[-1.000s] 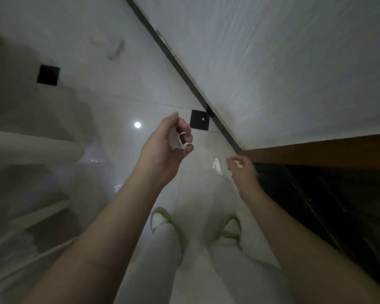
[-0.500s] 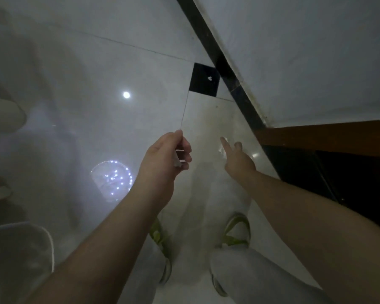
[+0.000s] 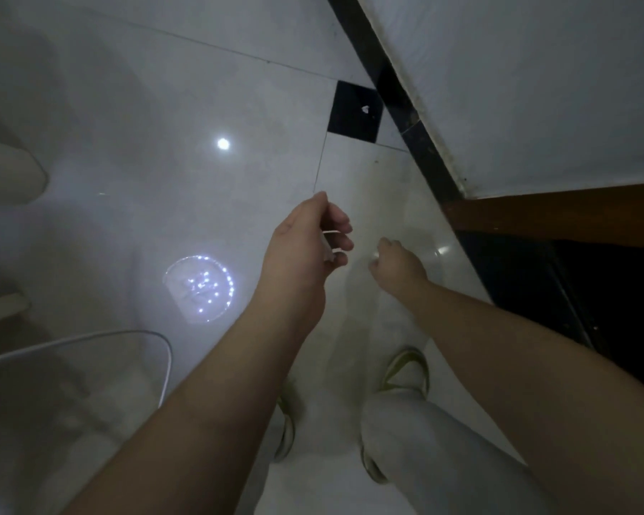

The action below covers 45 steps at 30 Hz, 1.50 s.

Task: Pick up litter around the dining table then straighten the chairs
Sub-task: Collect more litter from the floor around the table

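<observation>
Dim glossy tiled floor (image 3: pixel 164 105) beside wall. Left hand (image 3: pixel 305 250) pinches collected white litter scraps (image 3: pixel 328 247), storing them. Right hand (image 3: pixel 396 262) reaches floorward, fingers curled; contents unclear. Another scrap (image 3: pixel 365 109) on black tile (image 3: pixel 350 120).

The pale floor (image 3: pixel 261 105) ahead of both hands lies open. On the right, the wall (image 3: pixel 536 87) with its dark skirting (image 3: pixel 395 94) and a wooden edge (image 3: pixel 558 213) close the way. A chair seat (image 3: pixel 71 369) stands at lower left.

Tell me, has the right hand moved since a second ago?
Yes. The right hand has reached down toward the floor near the wooden cabinet edge, its fingers curled over a white scrap.
</observation>
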Available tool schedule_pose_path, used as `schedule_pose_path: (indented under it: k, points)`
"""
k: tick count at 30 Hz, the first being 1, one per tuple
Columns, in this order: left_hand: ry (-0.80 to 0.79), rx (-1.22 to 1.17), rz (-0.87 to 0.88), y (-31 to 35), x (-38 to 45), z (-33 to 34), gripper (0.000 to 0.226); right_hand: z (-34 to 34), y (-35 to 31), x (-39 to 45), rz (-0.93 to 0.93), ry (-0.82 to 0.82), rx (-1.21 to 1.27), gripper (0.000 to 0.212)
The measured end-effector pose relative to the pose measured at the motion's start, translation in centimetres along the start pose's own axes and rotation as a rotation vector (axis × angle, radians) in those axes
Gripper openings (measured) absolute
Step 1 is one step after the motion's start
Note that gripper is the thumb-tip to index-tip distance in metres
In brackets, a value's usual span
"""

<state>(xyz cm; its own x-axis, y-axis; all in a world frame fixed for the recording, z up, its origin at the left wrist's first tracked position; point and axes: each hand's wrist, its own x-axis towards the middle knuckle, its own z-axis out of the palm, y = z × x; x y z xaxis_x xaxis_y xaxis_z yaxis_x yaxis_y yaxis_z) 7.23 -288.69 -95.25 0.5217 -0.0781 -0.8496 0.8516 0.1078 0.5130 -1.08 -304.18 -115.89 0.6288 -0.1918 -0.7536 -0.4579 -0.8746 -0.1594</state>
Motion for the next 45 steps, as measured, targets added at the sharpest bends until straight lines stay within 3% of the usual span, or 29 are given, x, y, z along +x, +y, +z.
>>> schedule_pose_path:
  k: [5,8,14,18,22,26,30,34,45]
  points:
    - [-0.015,0.0,-0.027,2.0,-5.8,1.1,0.038,-4.4,-1.9,-9.0,-0.032,-0.008,0.215,0.021]
    - [-0.022,0.056,-0.039,4.4,-10.0,0.6,0.042,-7.3,-3.6,-15.7,0.089,-0.06,0.42,0.016]
    - [-0.012,0.424,0.159,9.5,-20.1,-1.9,0.041,-16.2,-8.7,-28.2,0.236,0.071,1.014,0.027]
    - [0.149,0.204,0.158,12.7,-27.5,-3.5,0.041,-24.5,-12.3,-35.6,0.237,-0.013,1.252,0.046]
    - [0.194,0.124,0.265,15.0,-36.1,-4.9,0.043,-31.4,-14.6,-42.7,0.154,-0.142,1.634,0.028]
    - [0.211,0.089,0.425,17.7,-44.6,-6.3,0.034,-36.1,-15.2,-49.5,-0.022,-0.252,1.683,0.018]
    - [0.245,-0.293,0.405,21.1,-51.5,-7.7,0.029,-39.8,-17.0,-55.5,-0.074,-0.288,1.705,0.013]
    - [0.201,-0.488,0.47,22.7,-57.4,-8.6,0.039,-43.3,-19.2,-60.6,-0.135,-0.387,1.723,0.01]
    - [0.175,-0.721,0.686,26.7,-67.3,-10.2,0.031,-48.8,-22.8,-66.0,-0.326,-0.476,1.792,0.017]
